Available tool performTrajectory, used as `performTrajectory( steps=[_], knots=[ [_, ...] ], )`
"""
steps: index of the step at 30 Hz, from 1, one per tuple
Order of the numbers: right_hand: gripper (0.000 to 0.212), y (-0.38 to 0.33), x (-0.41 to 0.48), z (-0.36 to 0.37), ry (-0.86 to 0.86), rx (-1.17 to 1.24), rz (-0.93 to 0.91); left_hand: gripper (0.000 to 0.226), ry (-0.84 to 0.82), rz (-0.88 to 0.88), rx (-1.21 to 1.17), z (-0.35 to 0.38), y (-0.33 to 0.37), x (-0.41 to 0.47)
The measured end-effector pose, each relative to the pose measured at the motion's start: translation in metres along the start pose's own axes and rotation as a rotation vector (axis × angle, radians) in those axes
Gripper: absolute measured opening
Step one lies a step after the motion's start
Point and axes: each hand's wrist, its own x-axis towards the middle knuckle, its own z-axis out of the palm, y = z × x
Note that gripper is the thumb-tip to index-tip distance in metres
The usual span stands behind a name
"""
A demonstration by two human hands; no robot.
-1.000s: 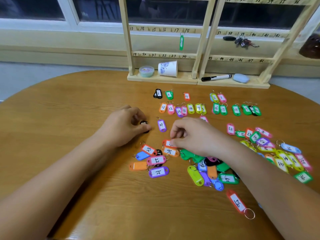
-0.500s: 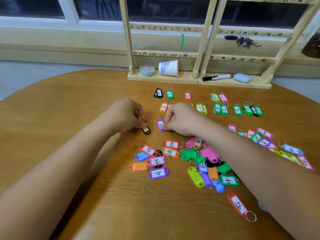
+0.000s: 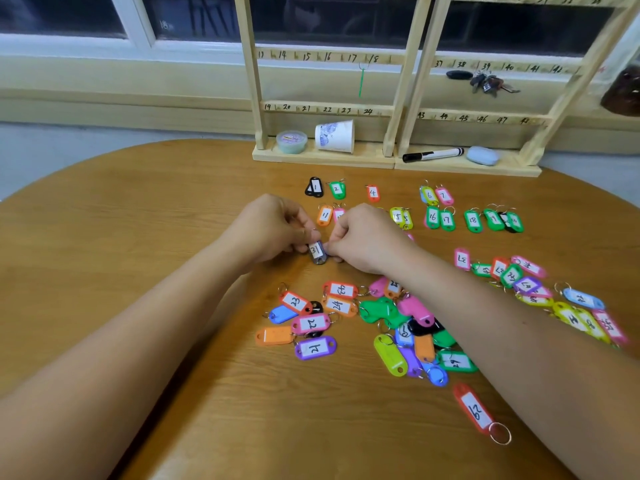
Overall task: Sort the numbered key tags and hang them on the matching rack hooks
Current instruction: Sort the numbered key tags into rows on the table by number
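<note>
Centrally on the desk (image 3: pixel 138 271), the left hand (image 3: pixel 273 230) and the right hand (image 3: pixel 367 240) meet over one tag marked 31 (image 3: pixel 317 251). The left fingers (image 3: pixel 301 237) are curled and clamped on its left edge, and the right fingers (image 3: pixel 334 249) pinch its right edge. The tag stands upright between them, with its dark lower end touching the wood. Whether a second tag lies behind it cannot be told.

Just beyond the fingers lie sorted rows of tags (image 3: pixel 446 220) bearing low numbers. They run off to the right of the fingers. Further beyond stands the wooden rack (image 3: pixel 367 157), where a green tag (image 3: pixel 361 83) hangs at hook 18. On the near side of the fingers, under and beside the right forearm, is a loose heap of tags (image 3: pixel 408 317). A red tag (image 3: pixel 474 408) lies well apart, nearer still.
</note>
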Motion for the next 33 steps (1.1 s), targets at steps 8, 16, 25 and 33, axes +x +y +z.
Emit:
performTrajectory(
  steps=[8,16,25,33],
  knots=[
    [0.023,-0.003,-0.007,-0.010,-0.073,0.002,-0.015,0.014,0.088,-0.043,0.047,0.004,-0.001,0.005],
    [0.010,0.006,-0.006,-0.008,0.037,0.062,-0.051,0.018,0.109,0.024,0.076,0.005,0.001,0.013],
    [0.009,0.011,-0.025,-0.011,-0.031,0.033,-0.155,0.019,0.141,0.123,0.157,-0.008,-0.008,-0.012],
    [0.026,-0.019,-0.057,0.007,-0.185,-0.001,-0.248,0.012,0.002,0.098,0.169,-0.022,-0.034,-0.074]
  ],
)
